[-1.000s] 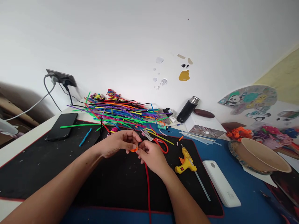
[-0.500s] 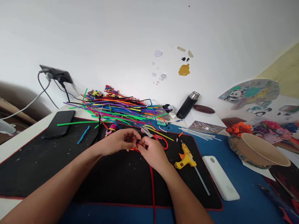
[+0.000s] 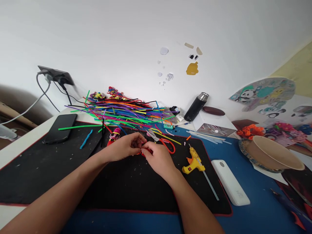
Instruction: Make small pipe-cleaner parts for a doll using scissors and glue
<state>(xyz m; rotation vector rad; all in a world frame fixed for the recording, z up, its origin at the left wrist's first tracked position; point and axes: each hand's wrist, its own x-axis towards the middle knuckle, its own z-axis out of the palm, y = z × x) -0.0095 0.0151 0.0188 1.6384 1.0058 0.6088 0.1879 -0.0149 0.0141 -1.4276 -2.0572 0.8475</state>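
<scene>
The small red piece (image 3: 142,154) is pinched between your two hands, up above the middle of the black mat (image 3: 131,191). The bit that shows seems to lie mostly sideways, going from your left fingertips over to your right ones. You can't see its ends, so I cannot tell which way they point, or how its whole long line runs. Your left hand (image 3: 125,148) has its thumb and fingers curled in and is gripping the red piece from the left. Your right hand (image 3: 157,161) is gripping it from the right, with the thumb on top. Your fingers hide most of it, and what peeks out is tiny and a bit blurry. It looks bright red, with a hint of orange near your left fingertips, but I can't make out its full shape. Behind your left hand is a little pink doll (image 3: 116,131), and its lower part is hard to make out. Just past your right hand are the scissors (image 3: 154,136), blades toward the far left, red handles toward you. The yellow glue gun (image 3: 194,162) lies on the mat to the right.
</scene>
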